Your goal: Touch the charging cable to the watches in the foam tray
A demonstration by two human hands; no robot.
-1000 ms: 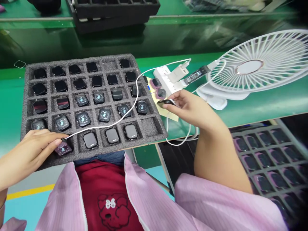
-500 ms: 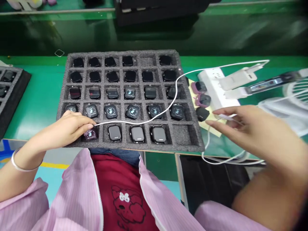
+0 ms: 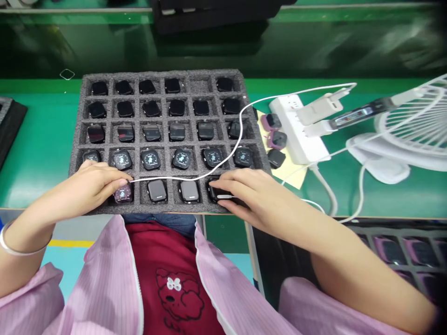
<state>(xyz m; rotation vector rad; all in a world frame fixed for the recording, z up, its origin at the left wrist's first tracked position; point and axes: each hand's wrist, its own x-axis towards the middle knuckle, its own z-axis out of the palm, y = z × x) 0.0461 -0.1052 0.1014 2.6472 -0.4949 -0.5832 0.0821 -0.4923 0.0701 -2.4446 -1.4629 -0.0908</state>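
A grey foam tray (image 3: 138, 179) holds rows of square smartwatches, some with lit dials. My left hand (image 3: 92, 186) lies at its front left, thumb and fingertips pinched on the end of a white charging cable (image 3: 167, 177), just above a purple-cased watch (image 3: 123, 194). From there the cable crosses the tray to the power strip. My right hand (image 3: 251, 190) is closed on the white end of another cable (image 3: 225, 197), over a black watch (image 3: 213, 191) in the front row, which it partly covers. Whether that end touches the watch I cannot tell. Two watches (image 3: 157, 190) with grey screens lie between my hands.
Right of the tray is a white power strip (image 3: 307, 139) with chargers and a small display meter (image 3: 363, 113). Purple and black watch-like pieces (image 3: 277, 138) lie on yellow paper (image 3: 296, 174). A white fan (image 3: 412, 125) stands farther right. Another tray (image 3: 10, 125) is at left.
My right hand has moved left from beside the tray to the front-row watch, bringing the white cable end along. My left hand stays at the purple watch. The view has shifted right.
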